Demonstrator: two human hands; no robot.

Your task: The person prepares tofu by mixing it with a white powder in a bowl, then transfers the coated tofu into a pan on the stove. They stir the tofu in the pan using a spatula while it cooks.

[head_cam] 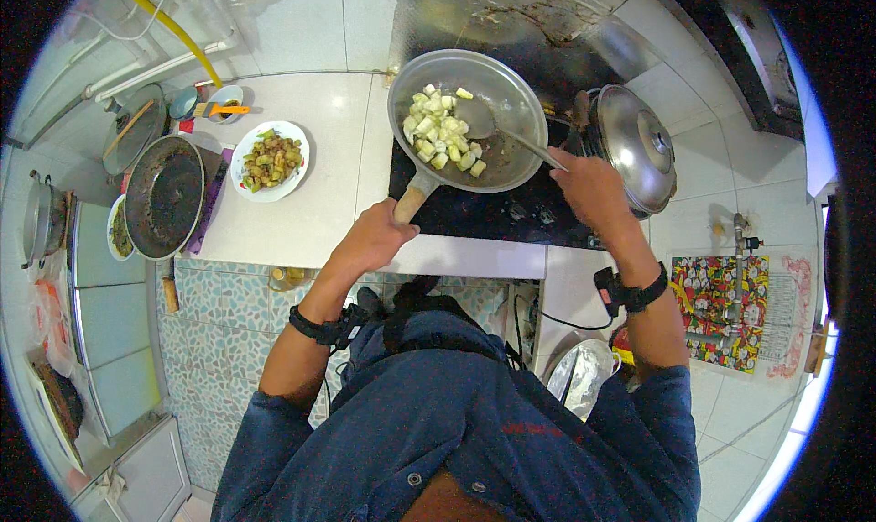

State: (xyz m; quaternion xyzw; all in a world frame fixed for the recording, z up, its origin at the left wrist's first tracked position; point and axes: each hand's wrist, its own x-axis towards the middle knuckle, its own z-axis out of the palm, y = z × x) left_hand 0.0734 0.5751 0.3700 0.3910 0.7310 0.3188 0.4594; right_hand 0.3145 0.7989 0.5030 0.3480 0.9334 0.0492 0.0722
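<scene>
My left hand grips the wooden handle of a grey metal wok over the black stovetop. Pale green-white diced vegetable pieces lie in the wok, mostly on its left side. In my right hand is the handle of a metal spatula. Its broad blade rests inside the wok, touching or close beside the pieces. To the left of the wok, a white plate on the counter holds cooked diced food.
A lidded metal pot stands right of the wok. At the counter's left sit a dark frying pan, a glass lid, and a small bowl with an orange-handled brush across it. A range hood hangs upper right.
</scene>
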